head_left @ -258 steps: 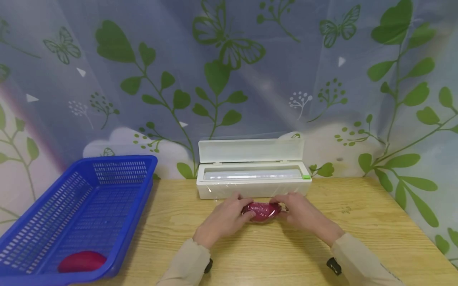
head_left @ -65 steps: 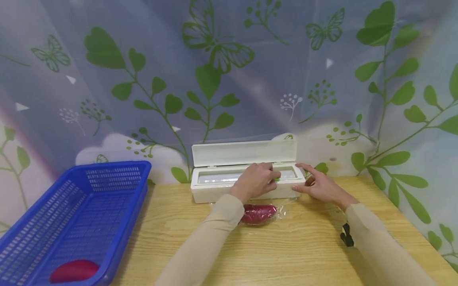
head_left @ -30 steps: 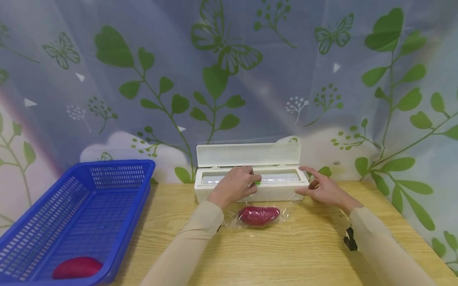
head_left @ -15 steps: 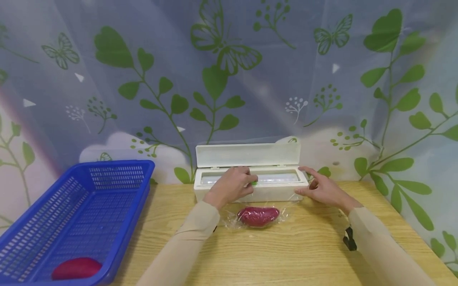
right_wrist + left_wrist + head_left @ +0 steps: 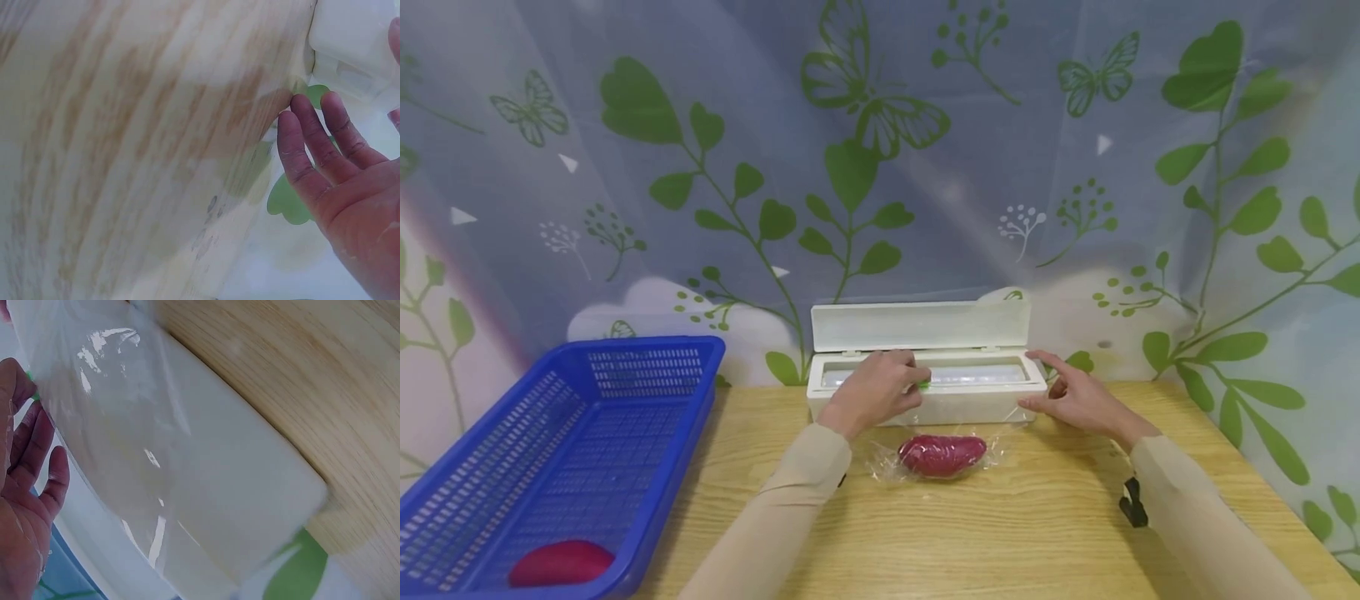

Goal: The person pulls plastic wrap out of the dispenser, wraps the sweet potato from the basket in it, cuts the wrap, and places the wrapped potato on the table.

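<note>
A white cling film dispenser box (image 5: 977,407) stands at the back of the table with its lid (image 5: 921,327) raised and a film roll (image 5: 977,374) inside. My left hand (image 5: 874,390) pinches the small green slide cutter (image 5: 925,385) on the box's front edge, left of its middle. Clear film (image 5: 131,406) drapes over the box front in the left wrist view. My right hand (image 5: 1078,400) holds the box's right end between thumb and forefinger; its other fingers (image 5: 300,150) extend loosely beside it. In front lies a dark red, sweet-potato-shaped item (image 5: 942,456) wrapped in film.
A blue plastic basket (image 5: 696,417) stands on the left, with an unwrapped red item (image 5: 561,562) of similar shape in its near end. A leaf-patterned curtain (image 5: 970,208) hangs right behind the box. The wooden table (image 5: 970,542) extends toward me.
Earlier both hands held the wrapped red item; it now lies on the table. My left hand has slid the green cutter leftward from the box's right end, while my right hand stays on that end.
</note>
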Demonstrator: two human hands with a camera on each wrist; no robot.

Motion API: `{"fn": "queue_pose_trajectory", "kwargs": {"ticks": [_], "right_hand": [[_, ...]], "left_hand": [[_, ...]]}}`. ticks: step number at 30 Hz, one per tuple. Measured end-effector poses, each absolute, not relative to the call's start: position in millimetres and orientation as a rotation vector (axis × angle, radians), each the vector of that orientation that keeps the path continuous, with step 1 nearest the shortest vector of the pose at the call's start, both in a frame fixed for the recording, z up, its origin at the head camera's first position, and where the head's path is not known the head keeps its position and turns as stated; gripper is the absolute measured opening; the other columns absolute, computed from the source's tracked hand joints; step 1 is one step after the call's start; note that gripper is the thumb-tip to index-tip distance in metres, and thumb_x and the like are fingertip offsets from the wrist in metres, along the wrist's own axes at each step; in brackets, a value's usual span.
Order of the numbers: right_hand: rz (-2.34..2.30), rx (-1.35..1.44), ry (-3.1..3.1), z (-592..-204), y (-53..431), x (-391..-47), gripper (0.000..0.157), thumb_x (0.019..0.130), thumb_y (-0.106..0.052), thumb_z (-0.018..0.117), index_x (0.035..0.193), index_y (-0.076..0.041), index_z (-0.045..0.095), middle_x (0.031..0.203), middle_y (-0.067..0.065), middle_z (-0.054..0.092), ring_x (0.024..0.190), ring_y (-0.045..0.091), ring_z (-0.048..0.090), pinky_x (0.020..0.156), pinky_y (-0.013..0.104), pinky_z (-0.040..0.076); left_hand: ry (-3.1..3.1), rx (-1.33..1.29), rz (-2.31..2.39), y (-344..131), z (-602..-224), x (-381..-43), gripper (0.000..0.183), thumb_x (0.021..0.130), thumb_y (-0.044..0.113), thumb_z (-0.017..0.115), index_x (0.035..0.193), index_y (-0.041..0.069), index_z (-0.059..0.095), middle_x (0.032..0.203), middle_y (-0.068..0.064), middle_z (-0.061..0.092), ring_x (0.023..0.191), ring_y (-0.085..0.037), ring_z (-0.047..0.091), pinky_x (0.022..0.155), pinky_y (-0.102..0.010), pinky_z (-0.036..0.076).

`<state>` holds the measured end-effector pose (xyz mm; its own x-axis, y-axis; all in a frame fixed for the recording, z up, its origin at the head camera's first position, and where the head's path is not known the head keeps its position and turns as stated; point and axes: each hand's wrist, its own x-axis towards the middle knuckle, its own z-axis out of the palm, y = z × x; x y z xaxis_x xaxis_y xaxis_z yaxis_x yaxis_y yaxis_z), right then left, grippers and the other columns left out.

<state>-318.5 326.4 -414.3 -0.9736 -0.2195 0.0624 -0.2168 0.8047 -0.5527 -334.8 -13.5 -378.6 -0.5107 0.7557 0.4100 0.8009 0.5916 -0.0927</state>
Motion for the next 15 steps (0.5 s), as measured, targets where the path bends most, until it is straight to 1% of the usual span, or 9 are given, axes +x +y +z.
{"fn": "queue_pose_trajectory", "kwargs": {"ticks": [6,11,15], "right_hand": [[-0.925,-0.347,2.979,-411.3,330.5,-316.3,0.085,0.080,-0.056,0.066,0.148,-0.027,0.024,0.079,0.007,0.064,0.073,0.016,0.060,0.064,0.030,0.045],[-0.893,-0.347,3.010,-412.7,329.9,-316.3,0.084,0.080,-0.058,0.066,0.147,-0.029,0.026,0.084,0.006,0.066,0.080,0.015,0.062,0.067,0.031,0.047],[-0.890,-0.358,3.008,-414.0,327.4,-316.5,0.084,0.080,-0.058,0.066,0.148,-0.030,0.025,0.083,0.005,0.066,0.079,0.015,0.062,0.067,0.031,0.048]], "left_hand": [[-2.419,-1.234,-0.155,-26.3,-377.5,-334.6,0.013,0.087,0.019,0.063,0.098,0.021,0.069,0.086,0.002,0.064,0.068,-0.007,0.055,0.064,-0.022,0.048],[-2.414,-1.214,-0.229,-38.0,-379.6,-333.8,0.013,0.085,0.017,0.065,0.098,0.020,0.069,0.085,0.001,0.064,0.065,-0.008,0.055,0.061,-0.020,0.048],[-2.421,-1.184,-0.240,-46.1,-381.9,-332.0,0.016,0.084,0.016,0.064,0.098,0.021,0.070,0.085,0.002,0.063,0.067,-0.008,0.054,0.063,-0.023,0.048]]}}
